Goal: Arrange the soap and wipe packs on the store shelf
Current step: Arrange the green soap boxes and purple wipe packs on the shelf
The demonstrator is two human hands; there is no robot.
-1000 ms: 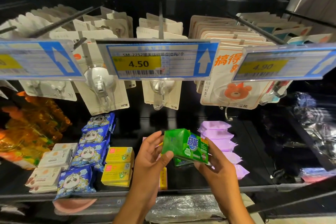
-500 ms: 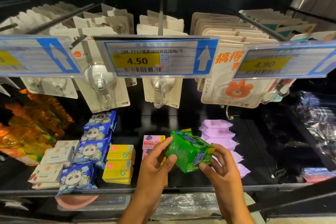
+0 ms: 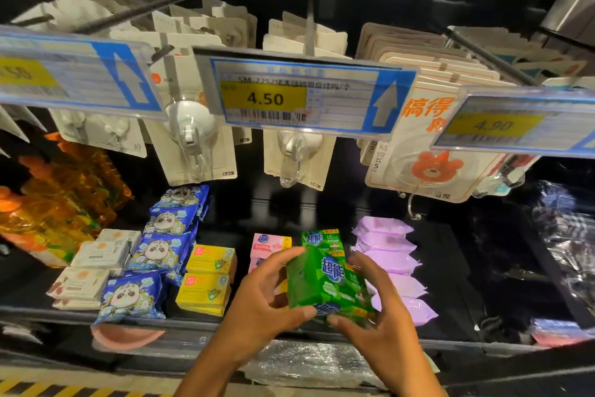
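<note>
both hands, left hand [image 3: 262,295] and right hand [image 3: 375,316], grip green soap pack [image 3: 325,280] above shelf [image 3: 193,321], beside purple wipe packs [image 3: 391,263].

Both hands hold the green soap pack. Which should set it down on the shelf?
Probably the left hand: its fingers and thumb pinch the green soap pack top and bottom, while the right hand holds its side with spread fingers, close against the purple wipe packs.

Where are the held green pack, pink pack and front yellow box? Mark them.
held green pack [image 3: 325,282], head view, front face
pink pack [image 3: 269,242], head view, top face
front yellow box [image 3: 204,293], head view, top face
</note>
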